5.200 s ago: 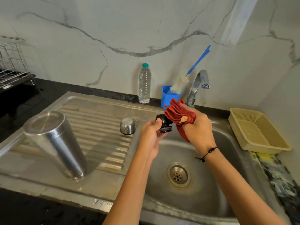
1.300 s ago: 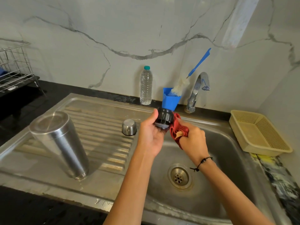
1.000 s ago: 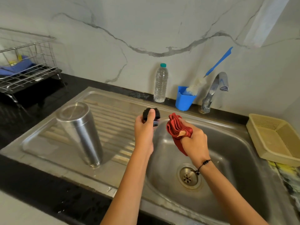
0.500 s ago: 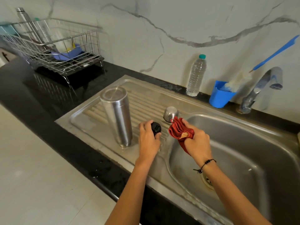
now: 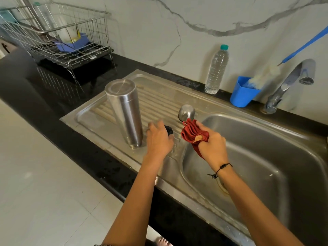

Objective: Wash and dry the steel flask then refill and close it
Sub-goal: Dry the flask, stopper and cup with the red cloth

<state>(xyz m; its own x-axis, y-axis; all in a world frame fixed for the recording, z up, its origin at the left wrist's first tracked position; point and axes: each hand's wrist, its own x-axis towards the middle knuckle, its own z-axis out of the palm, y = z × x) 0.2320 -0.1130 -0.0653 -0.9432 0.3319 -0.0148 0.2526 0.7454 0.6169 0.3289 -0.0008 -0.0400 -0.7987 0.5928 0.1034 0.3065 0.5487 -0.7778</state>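
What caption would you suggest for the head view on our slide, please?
Left hand sets the black stopper on the drainboard beside the inverted flask; right hand grips a red cloth.

Your two forearms are bare from the bottom edge of the view up to the hands, with no sleeves showing. Your left hand (image 5: 158,139) wears nothing on its wrist or fingers. Around the wrist of your right hand (image 5: 212,148) sits a thin black cord bracelet (image 5: 221,169) with small dark beads and a short knotted tail.
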